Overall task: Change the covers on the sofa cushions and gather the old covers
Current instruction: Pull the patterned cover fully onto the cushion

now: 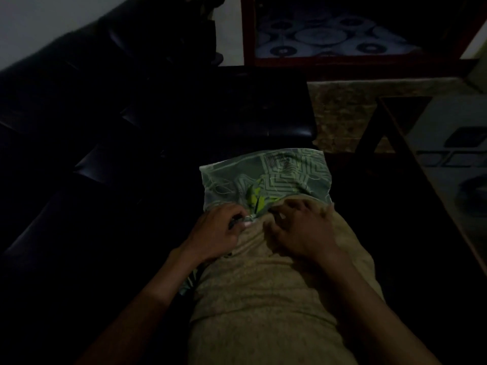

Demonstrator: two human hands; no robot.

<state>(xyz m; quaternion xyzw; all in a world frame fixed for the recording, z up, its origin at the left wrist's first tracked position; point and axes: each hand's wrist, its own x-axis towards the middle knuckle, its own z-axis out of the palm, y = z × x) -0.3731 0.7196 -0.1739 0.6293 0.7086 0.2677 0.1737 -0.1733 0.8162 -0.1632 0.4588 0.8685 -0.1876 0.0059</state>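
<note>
A beige cushion (266,293) lies lengthwise in front of me on the dark sofa (110,159). A green patterned cover (266,175) sits over the cushion's far end, its open edge bunched at my hands. My left hand (216,233) pinches the cover's edge on the left. On the right, my right hand (297,227) has its fingers curled on the cover's edge, pressed against the cushion. The room is dim, and the cushion's far end is hidden inside the cover.
The black leather sofa fills the left and middle. A dark wooden table edge (421,180) runs down the right. A patterned rug (337,35) lies at the top behind a wooden frame, and a tan mat (342,114) lies beside the sofa.
</note>
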